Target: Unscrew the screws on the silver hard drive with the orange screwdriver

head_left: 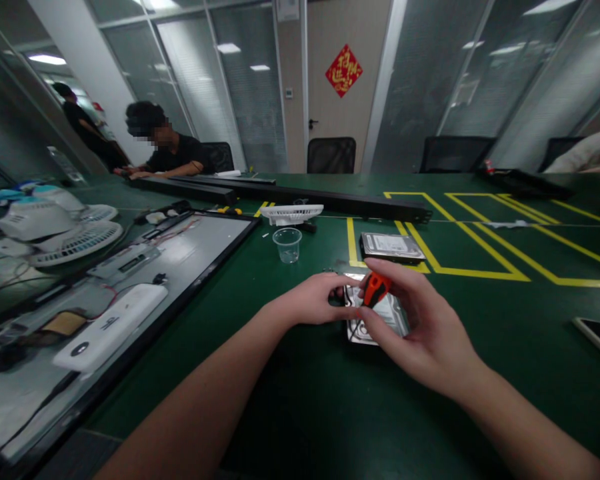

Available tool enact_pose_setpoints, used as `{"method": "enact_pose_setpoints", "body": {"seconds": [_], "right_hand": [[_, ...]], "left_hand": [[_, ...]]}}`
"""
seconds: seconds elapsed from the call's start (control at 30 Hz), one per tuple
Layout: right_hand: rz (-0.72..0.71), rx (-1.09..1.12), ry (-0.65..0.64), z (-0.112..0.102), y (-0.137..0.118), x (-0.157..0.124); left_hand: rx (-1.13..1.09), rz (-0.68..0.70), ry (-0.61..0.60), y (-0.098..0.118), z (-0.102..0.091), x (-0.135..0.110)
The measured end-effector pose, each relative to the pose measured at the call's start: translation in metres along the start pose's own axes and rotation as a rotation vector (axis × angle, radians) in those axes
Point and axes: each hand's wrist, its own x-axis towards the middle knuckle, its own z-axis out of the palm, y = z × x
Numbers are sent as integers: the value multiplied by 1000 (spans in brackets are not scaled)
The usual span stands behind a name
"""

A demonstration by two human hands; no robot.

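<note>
A silver hard drive (395,319) lies flat on the green table (305,400) in front of me. My right hand (420,327) is closed around a screwdriver with an orange and black handle (376,288), held upright over the drive. My left hand (315,300) rests at the drive's left edge, its fingers curled against the casing beside the screwdriver shaft. A second hard drive (391,245) lies just beyond, on a yellow floor-tape line.
A clear plastic cup (287,244) and a white fan grille (291,213) stand behind the drives. A large opened panel (130,280) with white parts fills the left. Long black bars (330,200) cross the table. A seated person (173,153) works at the far left.
</note>
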Motion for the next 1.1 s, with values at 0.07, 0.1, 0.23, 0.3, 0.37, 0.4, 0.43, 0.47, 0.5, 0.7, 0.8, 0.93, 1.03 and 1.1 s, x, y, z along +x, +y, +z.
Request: {"method": "enact_pose_setpoints", "body": {"seconds": [0.07, 0.1, 0.23, 0.3, 0.37, 0.4, 0.43, 0.47, 0.5, 0.7, 0.8, 0.93, 1.03, 1.1], "right_hand": [[-18, -25, 20, 0, 2, 1], [-22, -35, 30, 0, 2, 2], [-2, -38, 28, 1, 1, 1], [15, -19, 17, 1, 0, 0], [24, -2, 8, 0, -1, 0], [23, 2, 2, 0, -1, 0], [18, 2, -2, 0, -1, 0], [10, 0, -3, 0, -1, 0], [0, -3, -3, -1, 0, 1], [-39, -32, 24, 0, 2, 4], [-26, -19, 34, 1, 2, 2], [51, 37, 70, 3, 2, -2], [78, 63, 73, 3, 2, -2], [65, 48, 54, 2, 2, -2]], "left_hand": [[-7, -5, -4, 0, 0, -1], [-13, -7, -5, 0, 0, -1], [-21, -23, -2, -1, 0, -2], [-10, -26, 1, -1, 1, -1], [-4, -7, 7, -1, 1, -1], [-5, 7, 10, -1, 1, -1], [-10, 21, 12, -1, 1, -1], [-16, 29, 12, -1, 1, 0], [-21, 30, 10, 0, 1, 0], [-14, -5, 2, 1, 0, -1], [11, -31, 3, -1, 1, -1], [54, -51, 2, -1, 1, 0], [67, -63, -4, 0, 0, 1], [63, -71, -4, 0, 0, 1]]}}
